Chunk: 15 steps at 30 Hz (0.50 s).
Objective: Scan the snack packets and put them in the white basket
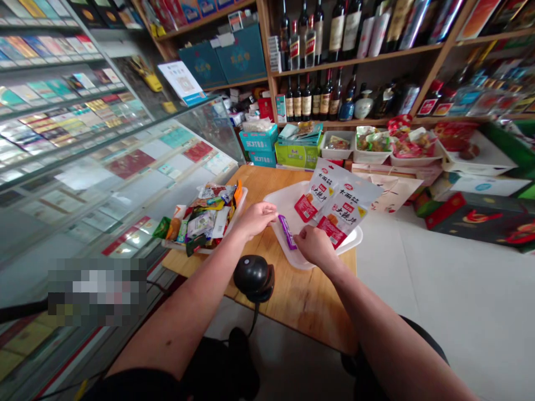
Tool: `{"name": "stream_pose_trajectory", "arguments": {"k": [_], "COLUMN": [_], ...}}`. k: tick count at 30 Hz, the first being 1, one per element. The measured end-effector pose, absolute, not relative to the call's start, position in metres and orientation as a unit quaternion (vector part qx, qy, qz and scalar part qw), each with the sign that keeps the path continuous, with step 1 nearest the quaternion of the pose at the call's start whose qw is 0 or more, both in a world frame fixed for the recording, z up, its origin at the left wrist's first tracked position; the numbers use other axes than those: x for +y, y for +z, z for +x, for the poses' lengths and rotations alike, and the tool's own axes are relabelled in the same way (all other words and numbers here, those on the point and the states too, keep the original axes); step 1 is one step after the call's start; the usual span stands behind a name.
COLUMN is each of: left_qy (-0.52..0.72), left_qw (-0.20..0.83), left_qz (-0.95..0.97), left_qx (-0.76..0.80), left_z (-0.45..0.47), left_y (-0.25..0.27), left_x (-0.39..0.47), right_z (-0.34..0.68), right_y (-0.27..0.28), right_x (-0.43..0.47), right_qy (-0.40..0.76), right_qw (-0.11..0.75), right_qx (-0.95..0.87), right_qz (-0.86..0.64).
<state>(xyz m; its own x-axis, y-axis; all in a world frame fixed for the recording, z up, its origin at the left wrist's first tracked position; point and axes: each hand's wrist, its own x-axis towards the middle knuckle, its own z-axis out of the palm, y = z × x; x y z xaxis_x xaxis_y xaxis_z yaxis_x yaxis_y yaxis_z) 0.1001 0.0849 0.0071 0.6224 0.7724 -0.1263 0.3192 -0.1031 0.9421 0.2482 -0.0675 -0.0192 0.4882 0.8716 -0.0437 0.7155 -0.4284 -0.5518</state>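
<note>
I see a purple snack bar point(286, 232) at the white tray point(355, 237), in the frame's centre. The curled right hand point(316, 246) meets its lower end; whether gripping, I cannot tell. The left hand point(257, 218) is pinched, nothing visible between its fingertips.

Moderate indoor light lay pale on the floor point(460, 289) to my right and put a small highlight on the black scanner point(251, 273), while beneath the table point(292, 295) the space sank into shadow and my trousers point(209, 367) went nearly black. Pale glare washed over parts of the glass counter point(125, 189), and the bags point(346, 206) had a soft sheen. My left hand point(256, 219) and right hand point(314, 245) came out fairly clear, but wide-angle distortion stretched and smeared the bottles point(430, 100) at right, and a coarse mosaic point(96, 289) hid a patch at lower left.
</note>
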Motion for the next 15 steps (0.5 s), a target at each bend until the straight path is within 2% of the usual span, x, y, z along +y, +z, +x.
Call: {"name": "stream_pose_trajectory", "arguments": {"k": [5,12,15], "left_qy": [0.225,0.372,0.434], "left_qw": [0.518,0.454,0.386], "left_qz": [0.739,0.713,0.694], "left_qx": [0.367,0.384,0.425], "left_z": [0.082,0.031,0.002], "left_y": [0.009,0.008,0.004], "left_x": [0.074,0.050,0.045], "right_z": [0.246,0.240,0.235], "right_y": [-0.028,-0.028,-0.025], "right_x": [-0.064,-0.058,-0.055], "right_qy": [0.159,0.147,0.143], "right_qw": [0.233,0.269,0.287], "right_qx": [-0.486,-0.499,-0.510], "right_qz": [-0.827,-0.810,-0.798]}}
